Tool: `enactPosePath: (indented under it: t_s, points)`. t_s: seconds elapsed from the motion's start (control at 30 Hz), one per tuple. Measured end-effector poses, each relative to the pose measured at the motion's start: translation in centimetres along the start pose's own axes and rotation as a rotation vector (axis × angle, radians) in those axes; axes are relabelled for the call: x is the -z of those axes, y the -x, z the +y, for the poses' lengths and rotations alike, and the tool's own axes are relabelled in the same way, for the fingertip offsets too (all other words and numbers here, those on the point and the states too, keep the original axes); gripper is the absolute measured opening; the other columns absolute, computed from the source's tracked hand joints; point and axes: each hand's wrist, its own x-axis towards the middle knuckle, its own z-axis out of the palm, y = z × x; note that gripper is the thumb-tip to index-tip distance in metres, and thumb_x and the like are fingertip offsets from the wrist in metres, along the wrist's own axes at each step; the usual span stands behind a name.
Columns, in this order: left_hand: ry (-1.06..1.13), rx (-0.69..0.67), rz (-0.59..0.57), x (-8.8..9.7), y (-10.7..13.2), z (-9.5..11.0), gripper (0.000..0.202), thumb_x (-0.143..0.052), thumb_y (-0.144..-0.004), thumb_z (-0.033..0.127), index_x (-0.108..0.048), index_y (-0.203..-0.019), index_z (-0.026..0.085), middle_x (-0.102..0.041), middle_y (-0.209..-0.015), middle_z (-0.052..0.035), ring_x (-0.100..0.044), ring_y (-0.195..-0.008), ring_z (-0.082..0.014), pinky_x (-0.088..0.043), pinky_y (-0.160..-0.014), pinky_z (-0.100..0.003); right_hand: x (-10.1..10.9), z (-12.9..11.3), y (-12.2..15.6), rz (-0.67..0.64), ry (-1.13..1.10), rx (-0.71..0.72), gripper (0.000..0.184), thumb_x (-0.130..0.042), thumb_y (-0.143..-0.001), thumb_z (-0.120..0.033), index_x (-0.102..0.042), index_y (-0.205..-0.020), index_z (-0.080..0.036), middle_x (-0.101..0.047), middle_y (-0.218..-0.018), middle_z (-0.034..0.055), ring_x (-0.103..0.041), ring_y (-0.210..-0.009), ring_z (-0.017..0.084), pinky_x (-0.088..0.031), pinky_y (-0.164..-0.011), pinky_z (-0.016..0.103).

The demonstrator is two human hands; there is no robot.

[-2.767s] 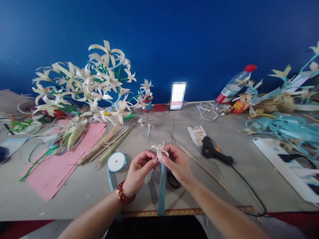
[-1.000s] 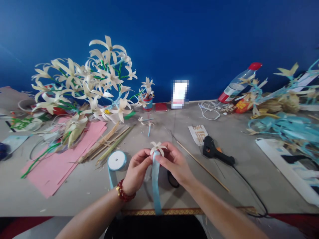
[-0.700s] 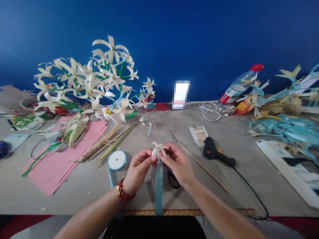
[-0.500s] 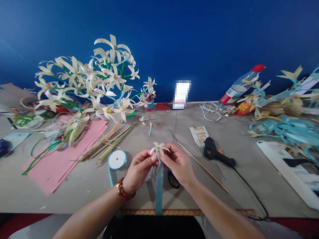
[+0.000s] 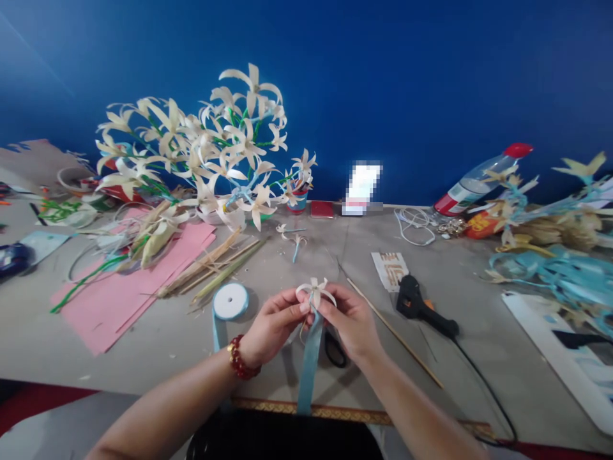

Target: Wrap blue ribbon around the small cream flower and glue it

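My left hand (image 5: 271,326) and my right hand (image 5: 352,321) meet above the table's near edge, both pinched around the base of a small cream flower (image 5: 315,291). A light blue ribbon (image 5: 309,361) hangs from under the flower toward me. Its spool (image 5: 230,301) lies on the table just left of my left hand. A red bead bracelet (image 5: 238,363) circles my left wrist. Black scissors (image 5: 334,348) lie partly hidden under my right hand.
A black glue gun (image 5: 419,305) with its cord lies to the right, beside a thin stick (image 5: 393,332). A large bunch of cream flowers (image 5: 201,153) stands at back left over pink paper (image 5: 115,294). A bottle (image 5: 479,182) and blue ribbon tangles (image 5: 555,271) lie at right.
Both hands stay pinched on the flower, turning it slightly while the ribbon swings beneath. The camera has shifted, so the scene sits a little further right and lower.
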Motion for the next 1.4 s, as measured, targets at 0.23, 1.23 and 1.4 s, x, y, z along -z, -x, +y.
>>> enactPosePath:
  t_s: [0.23,1.23,1.4]
  points:
    - [-0.111,-0.13,0.053,0.1,0.2,-0.2,0.013,-0.075,-0.079,0.025,-0.067,-0.085,0.016,-0.06,-0.076,-0.001,-0.052,-0.067,-0.0104,-0.043,-0.066,-0.022,-0.3,0.0,-0.1,0.051,0.112,0.093,0.027,-0.076,-0.078,-0.043,-0.063,-0.072,-0.02,-0.061,-0.06,-0.0025,-0.052,-0.05,0.01,-0.039,-0.047,0.022]
    - [-0.146,-0.116,0.034,0.1,0.2,0.3,0.016,-0.076,-0.078,0.027,-0.065,-0.08,0.015,-0.059,-0.068,0.0,-0.051,-0.062,-0.0096,-0.041,-0.059,-0.021,0.3,-0.2,-0.3,0.059,0.147,0.118,0.022,-0.075,-0.079,-0.039,-0.065,-0.074,-0.02,-0.06,-0.061,-0.0035,-0.049,-0.049,0.008,-0.039,-0.047,0.02]
    - [-0.177,-0.129,0.053,0.1,0.2,0.1,0.015,-0.069,-0.084,0.027,-0.065,-0.078,0.015,-0.061,-0.065,-0.0005,-0.053,-0.06,-0.0101,-0.042,-0.06,-0.022,0.2,-0.3,-0.2,0.098,0.202,0.093,0.026,-0.076,-0.077,-0.04,-0.061,-0.072,-0.019,-0.057,-0.06,-0.0039,-0.048,-0.049,0.009,-0.039,-0.047,0.02]
